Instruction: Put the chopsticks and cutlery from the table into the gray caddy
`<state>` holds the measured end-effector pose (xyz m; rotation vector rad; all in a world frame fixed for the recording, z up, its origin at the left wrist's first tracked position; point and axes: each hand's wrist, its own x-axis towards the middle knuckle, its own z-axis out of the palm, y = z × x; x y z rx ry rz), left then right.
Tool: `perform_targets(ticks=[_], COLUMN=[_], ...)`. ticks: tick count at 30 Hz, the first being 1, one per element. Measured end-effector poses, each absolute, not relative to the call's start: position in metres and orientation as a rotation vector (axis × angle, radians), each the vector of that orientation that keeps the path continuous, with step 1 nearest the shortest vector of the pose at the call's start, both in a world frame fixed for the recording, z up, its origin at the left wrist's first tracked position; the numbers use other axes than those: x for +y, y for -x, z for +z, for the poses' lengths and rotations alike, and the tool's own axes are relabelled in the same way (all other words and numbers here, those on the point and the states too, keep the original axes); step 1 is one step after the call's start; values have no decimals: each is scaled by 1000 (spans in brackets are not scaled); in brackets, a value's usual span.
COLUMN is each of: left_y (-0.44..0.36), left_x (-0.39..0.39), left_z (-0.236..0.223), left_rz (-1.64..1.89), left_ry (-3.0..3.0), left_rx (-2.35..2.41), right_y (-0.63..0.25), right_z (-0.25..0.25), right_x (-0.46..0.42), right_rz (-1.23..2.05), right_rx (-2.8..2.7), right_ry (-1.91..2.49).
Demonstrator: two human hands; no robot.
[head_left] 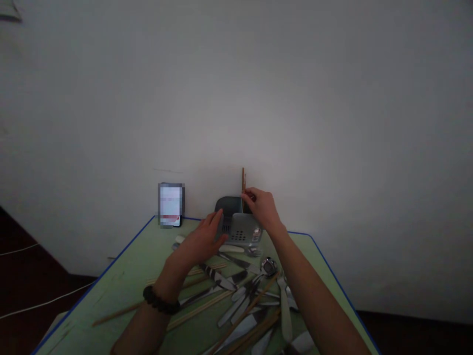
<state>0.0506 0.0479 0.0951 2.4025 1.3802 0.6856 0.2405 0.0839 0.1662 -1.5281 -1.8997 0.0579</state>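
A grey utensil holder (240, 232) with small holes in its front stands at the back of the table, near the wall. My right hand (261, 204) pinches brown chopsticks (243, 180) upright over the holder's right compartment; their lower ends are hidden. My left hand (201, 241) is at the holder's left side, fingers stretched out and thumb apart, holding nothing. Whether it touches the holder I cannot tell. In front of the holder lies a spread of cutlery, including a ladle-like round spoon (269, 266), a white-handled fork (284, 308), knives and loose chopsticks (199, 310).
A lit phone (170, 204) leans against the wall (332, 123) at the back left. The green table (136, 261) has a blue edge, and its back side meets the wall. White cables (48, 300) run across the dark floor at left.
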Motion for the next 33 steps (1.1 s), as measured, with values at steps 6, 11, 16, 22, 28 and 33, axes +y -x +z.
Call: perform_targets(ticks=[6, 11, 16, 22, 28, 33], left_y=[-51, -51, -49, -43, -40, -56], left_x=[48, 47, 48, 49, 34, 6], left_z=[97, 98, 99, 95, 109, 110], left_rz=[663, 660, 619, 620, 694, 403], left_ry=[-2402, -2386, -2370, -2405, -2496, -2594], left_rx=[1366, 1370, 1352, 1361, 1433, 1281], right_y=[-238, -238, -247, -271, -303, -306], right_z=[173, 166, 150, 126, 124, 112], right_x=[87, 90, 68, 0, -49, -42], right_rz=[-71, -97, -131, -118, 354, 492], right_rx=[-1973, -1956, -1875, -1910, -2356, -2385], right_ry=[1680, 1740, 1703, 1462, 1592, 1696])
